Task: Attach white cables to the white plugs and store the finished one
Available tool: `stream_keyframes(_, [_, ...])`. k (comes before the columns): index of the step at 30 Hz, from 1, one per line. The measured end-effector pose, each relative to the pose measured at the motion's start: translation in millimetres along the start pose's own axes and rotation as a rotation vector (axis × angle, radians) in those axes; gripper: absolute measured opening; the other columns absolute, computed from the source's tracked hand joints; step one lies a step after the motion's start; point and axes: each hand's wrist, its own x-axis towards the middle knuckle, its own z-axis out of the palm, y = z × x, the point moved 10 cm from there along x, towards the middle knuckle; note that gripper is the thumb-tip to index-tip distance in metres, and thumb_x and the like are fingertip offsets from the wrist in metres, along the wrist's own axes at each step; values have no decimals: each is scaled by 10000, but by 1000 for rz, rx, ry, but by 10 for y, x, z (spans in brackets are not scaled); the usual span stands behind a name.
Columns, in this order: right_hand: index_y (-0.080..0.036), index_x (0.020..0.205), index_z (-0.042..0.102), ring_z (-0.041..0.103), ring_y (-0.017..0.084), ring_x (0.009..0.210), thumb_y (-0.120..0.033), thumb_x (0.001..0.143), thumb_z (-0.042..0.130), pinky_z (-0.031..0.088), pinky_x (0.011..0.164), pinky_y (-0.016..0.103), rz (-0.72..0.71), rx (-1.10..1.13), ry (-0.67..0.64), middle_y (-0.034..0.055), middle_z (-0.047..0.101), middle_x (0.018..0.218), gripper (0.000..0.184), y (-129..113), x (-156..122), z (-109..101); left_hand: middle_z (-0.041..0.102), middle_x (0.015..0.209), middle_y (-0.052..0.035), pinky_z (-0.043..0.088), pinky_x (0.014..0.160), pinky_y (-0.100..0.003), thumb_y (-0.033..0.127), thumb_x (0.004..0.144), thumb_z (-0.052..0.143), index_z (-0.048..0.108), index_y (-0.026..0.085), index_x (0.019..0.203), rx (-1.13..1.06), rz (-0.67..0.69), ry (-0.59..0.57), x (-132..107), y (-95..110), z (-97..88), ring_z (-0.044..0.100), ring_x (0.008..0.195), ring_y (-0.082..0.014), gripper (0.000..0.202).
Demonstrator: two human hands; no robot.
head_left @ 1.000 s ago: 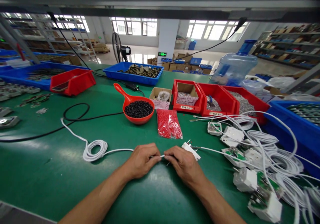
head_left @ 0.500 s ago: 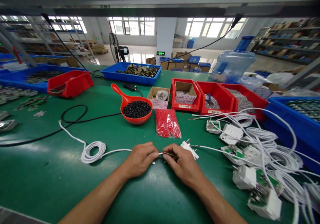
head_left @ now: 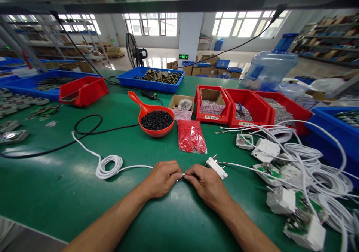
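Note:
My left hand [head_left: 166,178] is closed around a white cable [head_left: 138,166], close to its end. The cable runs left into a small coil [head_left: 109,166] lying on the green table. Facing it, my right hand [head_left: 206,184] pinches the tip of the same cable, where a tiny red spot shows between the fingertips. Only a short bit of white sheath is visible between the two hands; the rest of the tip is hidden by fingers. Just beyond my right hand lies a white plug part [head_left: 216,167] with metal pins, apart from the fingers.
A red scoop [head_left: 156,133] of black pieces and a bag of red pieces [head_left: 192,136] lie ahead. Red bins [head_left: 212,118] stand behind. White plug housings [head_left: 280,199] with coiled cables crowd the right. A black cable [head_left: 117,128] crosses the left side.
The view has shifted slightly. My fingertips now cover the dark wire section that showed at my right hand, and less red is visible. Both hands remain on the cable.

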Motion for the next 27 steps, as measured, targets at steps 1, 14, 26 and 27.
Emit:
stream_keyframes(1, [-175, 822, 604, 603, 153, 706, -130, 875, 606, 425, 641, 250, 0, 3, -2, 2, 634, 761, 69, -8, 8, 0, 581, 789, -23, 382, 701, -211, 270, 951, 451, 607, 144, 803, 11, 4, -6, -5, 2, 11, 530, 755, -118, 250])
stream_keyframes(14, [-165, 855, 571, 579, 166, 734, -167, 922, 552, 422, 671, 266, 1, -73, -112, 20, 605, 784, 69, 1, -18, 151, 573, 786, -31, 382, 711, -229, 308, 964, 420, 604, 138, 789, -65, -15, -24, 17, 13, 4, 521, 758, -127, 305])
stream_keyframes(26, [-186, 871, 591, 569, 141, 672, -140, 853, 636, 416, 631, 243, 83, 71, -38, -14, 607, 755, 67, 45, 18, 72, 562, 775, -6, 370, 702, -203, 249, 950, 451, 601, 138, 779, -78, -40, 18, 29, -25, -29, 519, 749, -108, 253])
stream_keyframes(27, [-190, 891, 594, 565, 138, 663, -124, 841, 641, 416, 625, 241, 89, 72, -30, -18, 606, 757, 95, 51, 18, 58, 558, 765, -2, 369, 698, -200, 244, 948, 451, 594, 135, 765, -97, -50, 27, 32, -30, -43, 517, 741, -104, 257])
